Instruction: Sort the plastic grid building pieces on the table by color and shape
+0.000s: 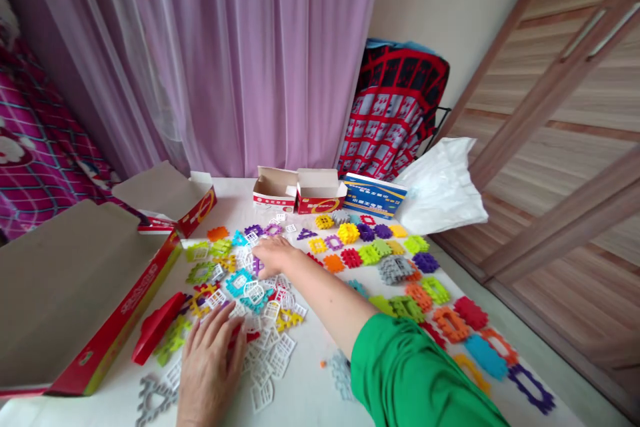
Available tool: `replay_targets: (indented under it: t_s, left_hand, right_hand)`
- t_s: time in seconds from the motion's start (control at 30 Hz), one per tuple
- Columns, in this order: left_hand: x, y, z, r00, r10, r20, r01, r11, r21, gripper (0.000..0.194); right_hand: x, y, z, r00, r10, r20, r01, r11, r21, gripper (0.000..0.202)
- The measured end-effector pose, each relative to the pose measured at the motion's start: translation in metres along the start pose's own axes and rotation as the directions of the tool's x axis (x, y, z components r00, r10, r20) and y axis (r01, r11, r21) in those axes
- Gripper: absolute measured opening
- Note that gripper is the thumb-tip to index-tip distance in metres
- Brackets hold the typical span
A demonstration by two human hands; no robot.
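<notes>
Green sleeve (425, 373), right hand (274, 256) at purple piece (258, 267), left hand (213, 353) near white lattices (262, 395)

A purple curtain (210, 67) hangs beyond the hands (213, 353). A wooden wardrobe (555, 173) stands to their right; red-and-black patterned fabric (385, 117), forward-right; magenta checked fabric (45, 140), forward-left.

A bright green sleeve (415, 367) — loose, softly creased — gives way to a bare right forearm (327, 293).

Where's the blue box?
In head view, the blue box stands right of centre, at the back, between an open red box and the white bag.
</notes>
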State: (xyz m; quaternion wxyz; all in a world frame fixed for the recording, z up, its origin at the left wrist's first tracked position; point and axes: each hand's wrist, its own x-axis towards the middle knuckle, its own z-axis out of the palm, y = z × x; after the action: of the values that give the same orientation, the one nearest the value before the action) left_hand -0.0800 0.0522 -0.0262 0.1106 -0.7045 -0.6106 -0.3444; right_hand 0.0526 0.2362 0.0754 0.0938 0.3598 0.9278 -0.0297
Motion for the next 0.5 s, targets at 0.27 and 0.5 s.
replay_targets:
  t_s: [0.27, 0.5]
  left_hand:
    - [0.012, 0.009, -0.012, 0.996, -0.086, -0.023, 0.086, 0.996, -0.029, 0.04]
    - [0.026, 0.065, -0.019, 0.864, -0.405, 0.3, 0.502, 0.638, -0.584, 0.054]
  right_hand:
    - [-0.051, -0.028, -0.003, 0.902, 0.354, -0.247, -0.102, 0.73, 0.676, 0.058]
    - [-0.126, -0.05, 0.0, 0.877, 0.422, -0.227, -0.074, 0.588, 0.806, 0.041]
